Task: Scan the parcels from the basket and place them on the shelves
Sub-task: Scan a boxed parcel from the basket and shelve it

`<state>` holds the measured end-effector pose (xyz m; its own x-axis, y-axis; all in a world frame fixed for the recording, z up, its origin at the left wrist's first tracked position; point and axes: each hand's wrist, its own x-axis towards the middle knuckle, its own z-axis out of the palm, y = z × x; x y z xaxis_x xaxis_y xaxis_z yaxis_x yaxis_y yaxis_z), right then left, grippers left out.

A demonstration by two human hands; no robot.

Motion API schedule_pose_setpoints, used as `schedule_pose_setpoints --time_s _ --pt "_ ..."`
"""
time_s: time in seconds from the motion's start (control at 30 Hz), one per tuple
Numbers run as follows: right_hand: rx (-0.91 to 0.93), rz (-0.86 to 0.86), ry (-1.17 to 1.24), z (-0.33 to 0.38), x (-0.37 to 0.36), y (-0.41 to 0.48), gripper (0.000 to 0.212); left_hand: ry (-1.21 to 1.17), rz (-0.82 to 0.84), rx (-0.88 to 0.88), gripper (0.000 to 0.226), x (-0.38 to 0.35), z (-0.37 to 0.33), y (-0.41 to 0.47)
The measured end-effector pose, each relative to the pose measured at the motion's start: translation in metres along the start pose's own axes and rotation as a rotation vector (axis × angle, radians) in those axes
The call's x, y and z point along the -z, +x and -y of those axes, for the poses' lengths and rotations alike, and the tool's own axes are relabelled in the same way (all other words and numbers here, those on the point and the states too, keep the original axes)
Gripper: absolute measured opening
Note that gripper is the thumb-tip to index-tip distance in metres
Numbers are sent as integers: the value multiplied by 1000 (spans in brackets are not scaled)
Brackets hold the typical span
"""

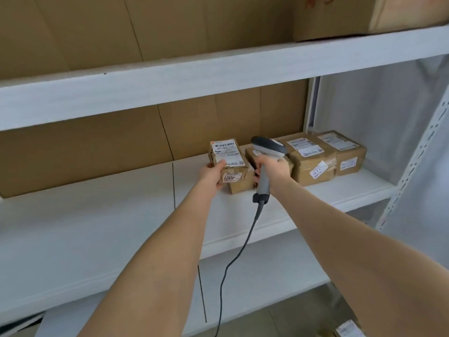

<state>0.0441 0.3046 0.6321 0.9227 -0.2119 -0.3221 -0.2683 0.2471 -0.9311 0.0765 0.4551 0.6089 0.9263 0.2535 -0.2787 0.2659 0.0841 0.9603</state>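
A small brown cardboard parcel [230, 166] with a white barcode label on top and a "4001" sticker on its front rests on the white middle shelf [121, 215]. My left hand [212, 172] grips its left side, thumb on the label. My right hand [273, 167] holds a grey corded barcode scanner [267, 152] by the handle, just right of that parcel. Another parcel [251, 155] sits behind the scanner, mostly hidden. Two more labelled parcels stand to the right, one [308, 164] beside the scanner and one [345, 152] at the shelf's end.
The upper shelf [218, 76] overhangs close above and carries a large cardboard box [364, 15] at the right. Brown cardboard lines the back. A perforated white upright [413, 161] bounds the right side. The scanner cable [243, 246] hangs down. A labelled parcel [347, 329] shows at the bottom right.
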Motion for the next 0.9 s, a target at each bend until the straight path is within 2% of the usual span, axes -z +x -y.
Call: schedule_pose_setpoints --time_s 0.2,0.33,0.47,0.63,0.8,0.9 --pt "-13 -45 -208 5 -30 54 37 -7 16 63 44 -19 -1 62" --pt "10 -23 -241 1 -39 70 36 133 20 100 48 -30 4 69" --pt "-2 0 -277 -3 -44 78 43 165 36 136 53 -32 4 76" --pt "-6 44 -292 -6 -46 83 43 101 161 183 45 -37 2 73" --pt "-21 62 -265 -13 -42 76 28 118 164 204 38 -32 -1 59" --pt "-41 93 -254 -16 -37 66 30 113 171 219 36 -29 -3 44"
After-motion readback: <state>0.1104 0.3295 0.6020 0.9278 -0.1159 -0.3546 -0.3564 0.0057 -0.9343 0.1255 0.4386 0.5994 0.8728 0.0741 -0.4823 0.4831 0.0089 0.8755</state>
